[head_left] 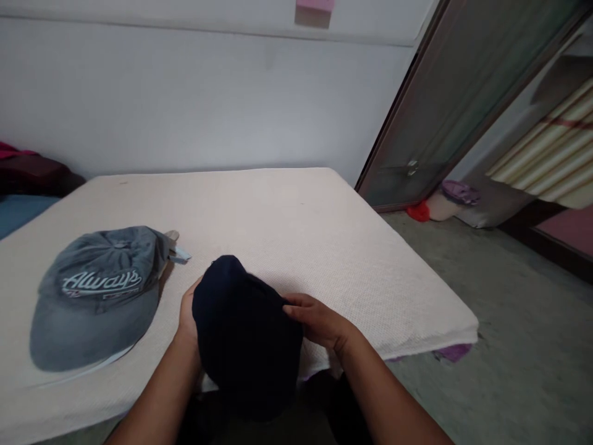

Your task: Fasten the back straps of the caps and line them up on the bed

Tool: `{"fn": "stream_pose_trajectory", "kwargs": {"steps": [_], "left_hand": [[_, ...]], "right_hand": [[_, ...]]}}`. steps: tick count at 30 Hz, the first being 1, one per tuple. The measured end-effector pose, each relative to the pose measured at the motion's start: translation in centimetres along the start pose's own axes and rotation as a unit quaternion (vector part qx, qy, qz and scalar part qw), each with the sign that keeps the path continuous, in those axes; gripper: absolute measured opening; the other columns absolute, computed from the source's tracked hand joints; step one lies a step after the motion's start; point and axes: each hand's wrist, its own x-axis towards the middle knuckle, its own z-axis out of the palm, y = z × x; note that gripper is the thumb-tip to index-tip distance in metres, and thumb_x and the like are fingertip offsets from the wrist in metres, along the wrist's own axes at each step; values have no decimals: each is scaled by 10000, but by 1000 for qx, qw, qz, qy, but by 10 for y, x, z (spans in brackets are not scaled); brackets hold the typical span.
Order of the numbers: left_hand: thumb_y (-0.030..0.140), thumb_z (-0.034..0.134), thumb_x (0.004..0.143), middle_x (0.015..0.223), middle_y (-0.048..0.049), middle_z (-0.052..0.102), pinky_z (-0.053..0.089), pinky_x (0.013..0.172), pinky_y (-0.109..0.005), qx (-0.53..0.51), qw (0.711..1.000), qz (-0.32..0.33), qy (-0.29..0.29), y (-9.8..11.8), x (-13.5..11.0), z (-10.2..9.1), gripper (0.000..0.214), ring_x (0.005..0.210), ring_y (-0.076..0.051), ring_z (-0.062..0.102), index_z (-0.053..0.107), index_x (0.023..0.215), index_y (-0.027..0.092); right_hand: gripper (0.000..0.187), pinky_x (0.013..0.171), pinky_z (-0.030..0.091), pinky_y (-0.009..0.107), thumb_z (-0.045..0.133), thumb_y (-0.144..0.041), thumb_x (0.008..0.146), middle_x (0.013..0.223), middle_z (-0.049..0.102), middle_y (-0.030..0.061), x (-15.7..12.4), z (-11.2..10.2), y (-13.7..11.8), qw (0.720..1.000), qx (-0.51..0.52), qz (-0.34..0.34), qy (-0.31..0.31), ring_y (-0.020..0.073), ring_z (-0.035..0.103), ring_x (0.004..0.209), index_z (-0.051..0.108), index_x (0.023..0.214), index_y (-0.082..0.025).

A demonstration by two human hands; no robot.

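A navy, rounded cloth cap is being handled over the cream cloth-covered mattress's near edge; the right hand pinches its right side, the left hand's hidden grip I cannot tell. Next likely calls for two-sided support.

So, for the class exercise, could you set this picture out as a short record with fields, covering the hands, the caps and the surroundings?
Left hand: at the left side of the dark cap, fingers mostly hidden
Right hand: fingers on the dark cap's right edge
Grey cap: on the bed, left of the dark cap, lettered "Always", brim toward the viewer
Background: pale wall behind the bed; striped curtain at far right
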Motion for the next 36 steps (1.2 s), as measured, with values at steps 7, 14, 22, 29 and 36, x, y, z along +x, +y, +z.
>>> {"fn": "stream_pose_trajectory", "kwargs": {"steps": [7,14,22,29,36], "left_hand": [[531,487,821,762,-71,743,512,823,-378,44,993,-106,-34,-27,-12,10,449,842,-266,687,727,921,166],[372,614,802,1074,-125,706,484,912,-390,130,983,-112,-64,-52,-14,2,431,1018,-294,640,631,1175,157],[256,418,923,906,0,758,486,935,-309,-54,993,90,62,-19,19,6,353,830,-181,707,593,1229,252],[340,476,896,981,-44,744,380,1044,-369,-61,989,110,79,-36,31,6,398,1022,-220,645,567,1264,220],[433,426,885,1126,-104,684,367,1046,-405,-37,998,41,-12,-50,28,18,421,1172,-262,540,640,1143,178]], "right_hand": [[224,681,452,263,727,-287,678,755,645,11,5,-5,-19,954,103,-178,219,123,570,661,632,845,-171],[237,624,440,243,741,-329,674,716,622,3,12,-13,-17,941,109,-203,249,115,537,616,602,778,-168],[382,616,460,263,721,-410,710,821,631,40,4,-6,2,996,33,-70,36,147,588,705,604,977,-163],[341,521,436,211,731,-311,716,787,623,25,10,-17,20,985,108,-87,97,114,588,636,605,985,-145],[236,440,414,187,745,-269,687,679,588,-1,23,-46,6,959,126,-159,198,94,545,536,604,820,-134]]}}
